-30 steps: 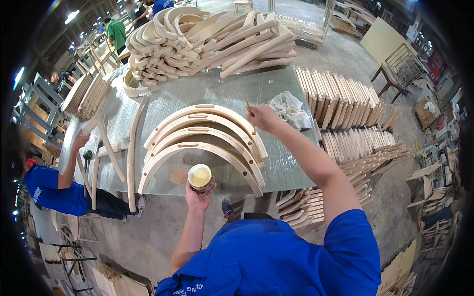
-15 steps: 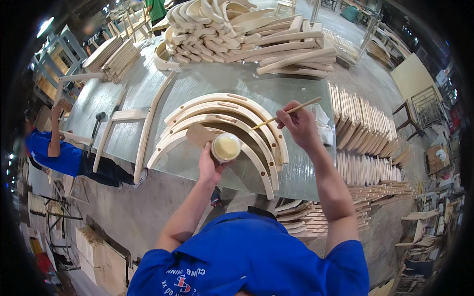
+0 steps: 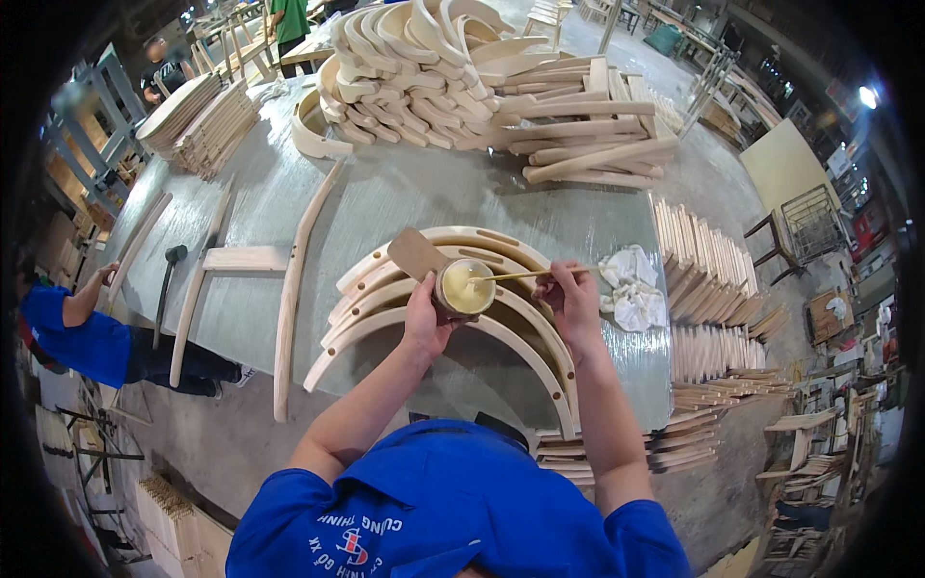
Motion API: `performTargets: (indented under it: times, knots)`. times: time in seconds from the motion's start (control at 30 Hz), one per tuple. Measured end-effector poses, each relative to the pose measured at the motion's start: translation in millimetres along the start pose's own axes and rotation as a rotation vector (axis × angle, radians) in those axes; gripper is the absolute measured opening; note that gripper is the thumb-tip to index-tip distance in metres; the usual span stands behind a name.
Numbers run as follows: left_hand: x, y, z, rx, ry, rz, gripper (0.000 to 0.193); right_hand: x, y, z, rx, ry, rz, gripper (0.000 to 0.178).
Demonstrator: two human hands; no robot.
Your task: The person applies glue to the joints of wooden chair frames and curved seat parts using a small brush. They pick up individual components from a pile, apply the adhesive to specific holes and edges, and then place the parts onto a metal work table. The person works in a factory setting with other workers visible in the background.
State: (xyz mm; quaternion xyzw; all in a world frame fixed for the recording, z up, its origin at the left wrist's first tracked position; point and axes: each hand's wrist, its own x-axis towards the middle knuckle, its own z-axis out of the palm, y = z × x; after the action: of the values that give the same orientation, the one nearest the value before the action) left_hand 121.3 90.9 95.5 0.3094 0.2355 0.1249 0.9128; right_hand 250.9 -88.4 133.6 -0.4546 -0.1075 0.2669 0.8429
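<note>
My left hand (image 3: 430,318) is closed around a small round jar of pale yellow glue (image 3: 468,286). A thin flat piece of brown wood (image 3: 414,252) sticks out beside the jar from the same hand. In my right hand (image 3: 570,304) is a slim wooden stick (image 3: 528,275), pinched near its outer end. Its tip is in the glue. Beneath both hands several curved wooden rails (image 3: 371,332) lie nested in arcs on the table. Their faces have round holes and long slots.
The grey worktable (image 3: 385,188) carries a tall pile of curved wooden parts (image 3: 414,87), a white cloth (image 3: 632,289), an H-shaped wooden frame (image 3: 246,258) and a black mallet (image 3: 171,270). Stacked slats (image 3: 708,260) stand at the right. A co-worker in blue (image 3: 82,328) is at the left.
The stick's tip has moved from the curved rails into the glue jar. My right hand has come lower and nearer the jar. The view has shifted, and the co-worker's arm has moved.
</note>
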Motion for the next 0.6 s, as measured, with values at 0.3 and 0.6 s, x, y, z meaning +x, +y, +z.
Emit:
performTargets:
  times: [0.3, 0.6]
  knots:
    - [66.9, 44.8, -15.5, -0.075, -0.045, -0.105, 0.046, 21.4, 57.3, 30.4, 0.294, 0.293, 0.16, 0.013]
    - [113.3, 50.9, -25.4, -0.078, -0.031, -0.131, 0.045, 55.9, 53.8, 27.7, 0.037, 0.471, -0.234, 0.019]
